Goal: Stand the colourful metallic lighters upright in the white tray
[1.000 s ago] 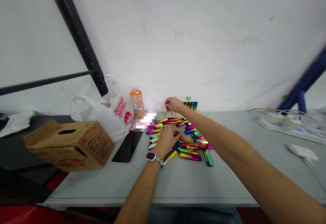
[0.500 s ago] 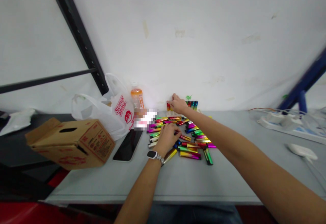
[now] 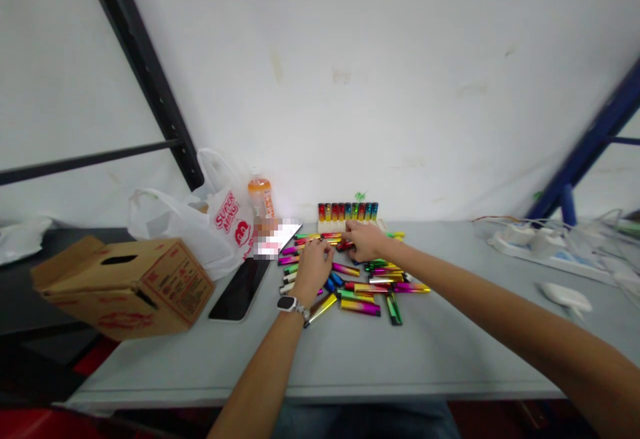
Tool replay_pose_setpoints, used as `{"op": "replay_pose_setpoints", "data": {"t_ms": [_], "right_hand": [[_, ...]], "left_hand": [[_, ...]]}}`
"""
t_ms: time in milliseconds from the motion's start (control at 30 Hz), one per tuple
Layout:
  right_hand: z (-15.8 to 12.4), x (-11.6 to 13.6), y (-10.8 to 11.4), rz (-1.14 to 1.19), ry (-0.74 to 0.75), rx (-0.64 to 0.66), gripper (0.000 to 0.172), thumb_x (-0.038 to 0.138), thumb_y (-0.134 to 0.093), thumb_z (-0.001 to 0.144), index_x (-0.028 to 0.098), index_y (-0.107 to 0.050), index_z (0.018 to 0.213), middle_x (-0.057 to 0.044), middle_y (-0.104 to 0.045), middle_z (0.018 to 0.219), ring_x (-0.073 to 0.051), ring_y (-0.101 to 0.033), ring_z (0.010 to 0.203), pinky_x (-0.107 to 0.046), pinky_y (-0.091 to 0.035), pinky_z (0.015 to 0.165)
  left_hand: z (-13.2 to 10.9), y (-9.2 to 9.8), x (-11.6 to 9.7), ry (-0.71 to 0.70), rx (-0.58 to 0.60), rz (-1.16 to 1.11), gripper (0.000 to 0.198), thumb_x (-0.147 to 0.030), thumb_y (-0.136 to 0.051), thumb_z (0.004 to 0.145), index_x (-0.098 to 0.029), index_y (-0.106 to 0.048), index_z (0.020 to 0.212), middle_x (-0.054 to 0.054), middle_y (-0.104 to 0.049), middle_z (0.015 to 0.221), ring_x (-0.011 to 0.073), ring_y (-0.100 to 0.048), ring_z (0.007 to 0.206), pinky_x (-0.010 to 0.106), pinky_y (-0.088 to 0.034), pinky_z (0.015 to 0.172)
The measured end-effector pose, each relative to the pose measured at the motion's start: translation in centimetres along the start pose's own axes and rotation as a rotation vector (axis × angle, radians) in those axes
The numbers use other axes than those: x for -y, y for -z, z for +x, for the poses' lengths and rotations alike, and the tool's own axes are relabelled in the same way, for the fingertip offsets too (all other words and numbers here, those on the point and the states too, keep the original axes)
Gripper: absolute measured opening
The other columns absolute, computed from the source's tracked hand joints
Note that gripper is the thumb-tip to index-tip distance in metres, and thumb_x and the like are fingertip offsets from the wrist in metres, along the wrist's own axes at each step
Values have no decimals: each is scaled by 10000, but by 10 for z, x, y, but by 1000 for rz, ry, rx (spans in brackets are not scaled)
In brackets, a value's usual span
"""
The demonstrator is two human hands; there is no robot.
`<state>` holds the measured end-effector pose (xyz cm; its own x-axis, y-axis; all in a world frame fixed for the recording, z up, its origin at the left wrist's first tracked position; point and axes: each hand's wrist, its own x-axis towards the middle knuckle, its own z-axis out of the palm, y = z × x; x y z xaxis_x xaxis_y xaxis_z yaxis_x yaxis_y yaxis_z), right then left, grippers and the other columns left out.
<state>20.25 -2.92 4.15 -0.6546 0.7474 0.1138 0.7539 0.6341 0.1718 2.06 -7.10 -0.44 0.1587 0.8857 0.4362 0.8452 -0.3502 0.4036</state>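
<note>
Shiny metallic lighters point(image 3: 361, 307) in many colours lie in a loose pile on the table. Behind them, a row of several lighters point(image 3: 341, 211) stands upright in a whitish holder point(image 3: 327, 224) against the wall. My left hand point(image 3: 314, 266), a watch on its wrist, rests over the left part of the pile with fingers bent together; whatever they hold, if anything, is hidden. At the pile's back edge, just in front of the holder, my right hand point(image 3: 367, 240) has its fingertips closed on a dark red lighter point(image 3: 345, 246).
Left of the pile are a black-screened phone point(image 3: 241, 290), a cardboard box point(image 3: 130, 286), a white plastic bag point(image 3: 220, 226) and an orange-capped drink bottle point(image 3: 261, 196). A power strip point(image 3: 555, 252) with cables and a white charger point(image 3: 566, 296) lie to the right.
My right hand has come down from the upright row to the pile, uncovering the row. My left hand has stayed over the pile, its fingers drawn in. The view has shifted slightly.
</note>
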Motion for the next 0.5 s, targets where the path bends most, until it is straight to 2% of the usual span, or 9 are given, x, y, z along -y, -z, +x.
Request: {"op": "replay_pose_setpoints", "data": {"t_ms": [133,233,333,400,500], "right_hand": [[2,1,0,-12,-20,19,286,253,-586,783,164,-691,1033,-147,-621,1082,-284,-612,981,-320,-464,719],[1,-1,-1,96,-37,-66,256,225,-602,787,160,-696,1016,-131,-658,1036,-255,-627,927,-300,-443,721],[-8,-3,-3,440,-133,-297,178,234,-593,831,167,-695,960,-68,-685,897,-194,-615,810,-268,-414,683],[-17,-1,-5,718,-202,-457,146,283,-599,849,164,-683,855,-21,-658,756,-159,-572,693,-257,-396,636],[-33,7,-9,1037,-211,-581,232,366,-614,848,172,-645,725,8,-614,651,-142,-532,624,-257,-395,609]], "left_hand": [[11,0,1,12,-42,-48,200,-245,-524,885,-167,-679,787,87,-657,870,227,-592,894,360,-444,838],[29,2,-4,74,-82,-295,247,-305,-506,892,-149,-683,819,83,-679,866,206,-611,856,341,-461,831],[46,9,-17,119,-140,-593,394,-433,-419,932,-143,-680,878,90,-699,930,209,-627,914,338,-461,877],[50,10,-30,90,-90,-722,462,-513,-378,941,-161,-676,922,79,-702,989,202,-621,971,324,-448,917],[47,3,-49,83,36,-860,580,-612,-299,937,-174,-653,798,53,-691,841,173,-619,833,297,-463,834]]}}
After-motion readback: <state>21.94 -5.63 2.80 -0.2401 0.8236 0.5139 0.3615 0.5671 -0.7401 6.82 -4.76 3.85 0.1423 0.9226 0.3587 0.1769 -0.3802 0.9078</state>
